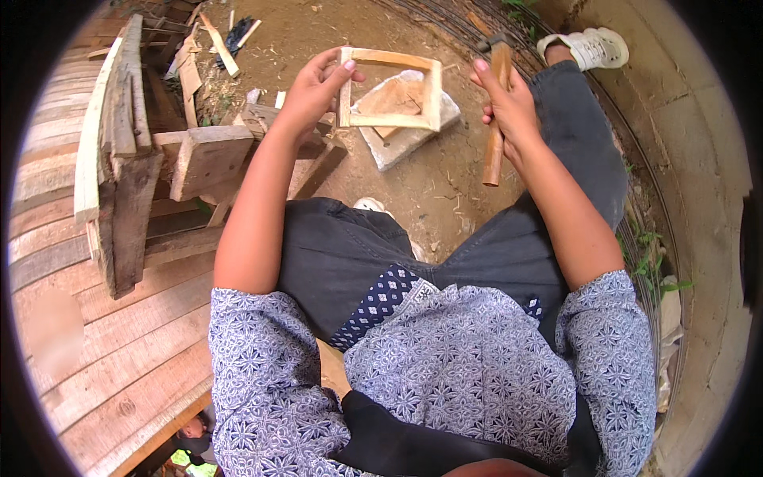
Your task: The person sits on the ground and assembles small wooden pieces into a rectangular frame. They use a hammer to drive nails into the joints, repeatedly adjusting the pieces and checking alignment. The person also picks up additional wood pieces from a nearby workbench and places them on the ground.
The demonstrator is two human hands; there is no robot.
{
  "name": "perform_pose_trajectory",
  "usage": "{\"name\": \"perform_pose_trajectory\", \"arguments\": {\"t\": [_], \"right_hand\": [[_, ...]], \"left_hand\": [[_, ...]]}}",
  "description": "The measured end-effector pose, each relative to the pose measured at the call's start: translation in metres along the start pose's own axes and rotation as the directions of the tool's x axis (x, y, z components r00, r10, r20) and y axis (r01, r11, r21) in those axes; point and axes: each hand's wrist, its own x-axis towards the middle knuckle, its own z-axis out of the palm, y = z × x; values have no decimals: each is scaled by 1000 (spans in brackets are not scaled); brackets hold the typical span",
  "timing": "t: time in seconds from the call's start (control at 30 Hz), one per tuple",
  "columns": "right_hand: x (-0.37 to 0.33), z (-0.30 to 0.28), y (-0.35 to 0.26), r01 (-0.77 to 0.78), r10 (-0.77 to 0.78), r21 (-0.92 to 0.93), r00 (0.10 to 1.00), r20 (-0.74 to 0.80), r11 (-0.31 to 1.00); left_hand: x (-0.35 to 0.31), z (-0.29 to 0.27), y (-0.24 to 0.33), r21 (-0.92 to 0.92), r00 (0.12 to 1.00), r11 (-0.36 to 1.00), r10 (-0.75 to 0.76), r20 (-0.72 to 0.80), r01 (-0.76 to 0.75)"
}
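Note:
My left hand (pixel 327 83) grips a small rectangular wooden frame (pixel 395 121) by its left side, thumb on the front. Through the frame's opening I see a pale stone slab (pixel 397 155) on the ground, with a flat piece of wood on it. My right hand (pixel 513 107) is closed round the wooden handle of a hammer (pixel 493 163). The hammer's dark head points up and away from me, and the handle's end hangs below my fist. The frame and the hammer are apart, both held up over the ground in front of my knees.
At left stands a rough wooden bench (pixel 131 215) beside a slatted plank surface (pixel 119 358). Offcuts (pixel 218 44) and shavings lie on the dirt ground (pixel 318 28). A concrete wall (pixel 699 159) curves along the right, with thin rods at its foot.

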Motion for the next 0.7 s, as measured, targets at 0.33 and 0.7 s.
{"name": "perform_pose_trajectory", "arguments": {"t": [0.33,0.7], "right_hand": [[-4,2,-11,-5,5,36,1000,8,999],[-15,2,6,-60,68,-75,992,111,995]], "left_hand": [[-10,-48,20,-156,888,957,156,-431,-244],[-161,-148,185,-150,592,667,507,-627,-730]]}}
